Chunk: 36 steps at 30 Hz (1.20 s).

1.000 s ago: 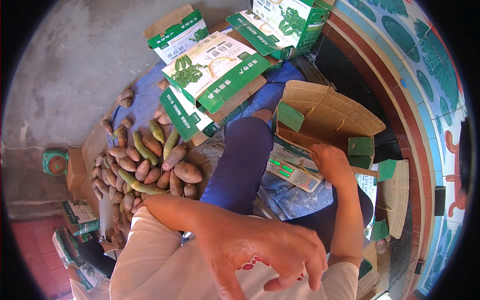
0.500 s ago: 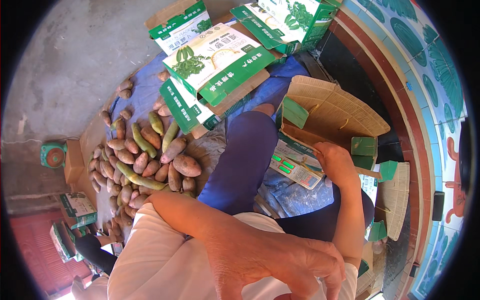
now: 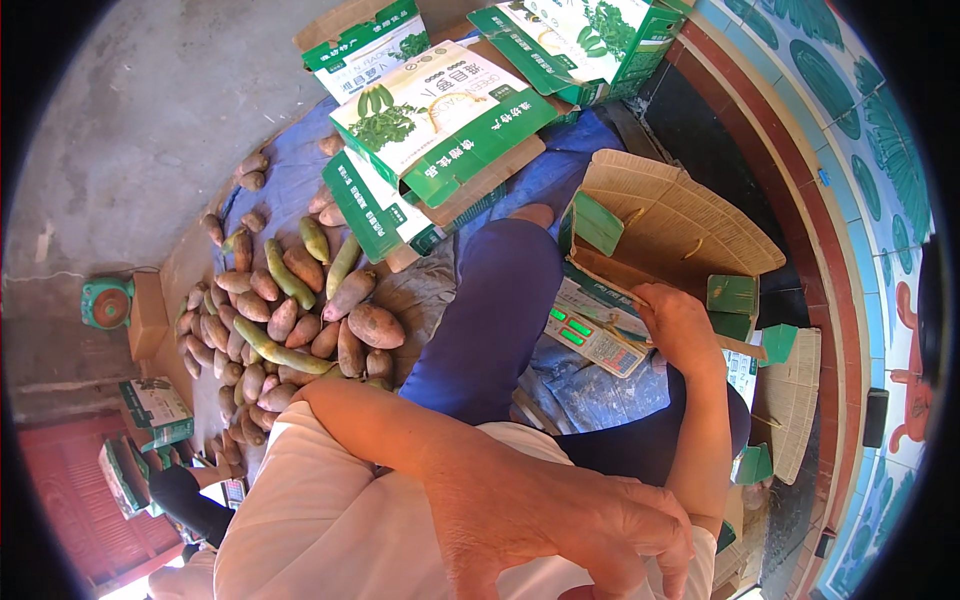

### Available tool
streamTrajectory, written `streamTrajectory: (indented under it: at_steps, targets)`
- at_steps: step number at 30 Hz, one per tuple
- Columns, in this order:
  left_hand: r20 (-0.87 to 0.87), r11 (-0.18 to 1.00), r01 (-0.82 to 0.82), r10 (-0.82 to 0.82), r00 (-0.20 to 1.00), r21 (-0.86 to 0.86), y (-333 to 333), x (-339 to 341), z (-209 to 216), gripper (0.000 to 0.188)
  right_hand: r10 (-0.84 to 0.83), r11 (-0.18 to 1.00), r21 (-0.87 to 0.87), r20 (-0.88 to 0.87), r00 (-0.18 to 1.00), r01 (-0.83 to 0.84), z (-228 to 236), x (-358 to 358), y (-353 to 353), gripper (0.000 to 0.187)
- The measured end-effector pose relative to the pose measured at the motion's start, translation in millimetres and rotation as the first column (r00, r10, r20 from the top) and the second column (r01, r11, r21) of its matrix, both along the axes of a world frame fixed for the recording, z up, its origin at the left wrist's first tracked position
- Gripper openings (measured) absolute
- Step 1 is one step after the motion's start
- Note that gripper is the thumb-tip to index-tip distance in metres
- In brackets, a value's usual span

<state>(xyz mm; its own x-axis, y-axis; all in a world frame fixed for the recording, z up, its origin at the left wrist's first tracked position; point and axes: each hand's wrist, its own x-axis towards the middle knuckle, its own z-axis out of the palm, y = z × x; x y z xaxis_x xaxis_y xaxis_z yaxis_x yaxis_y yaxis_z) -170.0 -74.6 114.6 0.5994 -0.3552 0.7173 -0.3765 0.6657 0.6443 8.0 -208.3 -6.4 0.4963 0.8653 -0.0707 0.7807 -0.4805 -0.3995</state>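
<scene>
Now the left hand (image 3: pixel 560 520) rests loosely curled on the white shirt near the camera, holding nothing. Right hand (image 3: pixel 678 325) has slid up onto the open cardboard box (image 3: pixel 670 215), fingers (image 3: pixel 655 300) bent on its near edge above the scale (image 3: pixel 597 340). Sweet potatoes (image 3: pixel 290 320) lie untouched further left, so boxing isn't started.
</scene>
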Motion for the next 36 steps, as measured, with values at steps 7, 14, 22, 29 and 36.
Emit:
streamTrajectory:
  at_steps: [7, 14, 22, 29, 36]
  targets:
    - [-0.026, 0.992, 0.017, -0.014, 1.0, 0.126, 7.5, 4.8, 4.6, 0.04, -0.033, 0.999, -0.025, -0.046, 0.998, 0.032, 4.8, -1.2, 1.5, 0.014]
    - [-0.029, 0.99, 0.041, -0.037, 0.999, 0.138, 6.9, 5.4, -1.0, 0.048, -0.031, 0.999, -0.033, -0.04, 0.999, 0.029, 2.7, -0.4, 1.1, 0.015]
    - [0.087, 0.978, -0.16, 0.149, 0.985, 0.135, -2.9, 4.3, -11.3, 0.051, -0.03, 0.999, -0.031, -0.046, 0.998, 0.028, 4.0, -0.5, 1.9, 0.015]
    - [0.057, 0.993, -0.071, 0.066, 0.996, 0.094, 9.2, 8.3, -2.7, 0.056, -0.037, 0.999, -0.022, -0.057, 0.998, 0.036, 5.3, -1.0, 1.8, 0.015]
    - [0.1, 0.986, -0.137, 0.127, 0.987, 0.1, 9.0, 5.9, -2.8, 0.055, -0.03, 0.999, -0.013, -0.058, 0.998, 0.029, 3.6, -0.4, 2.8, 0.015]
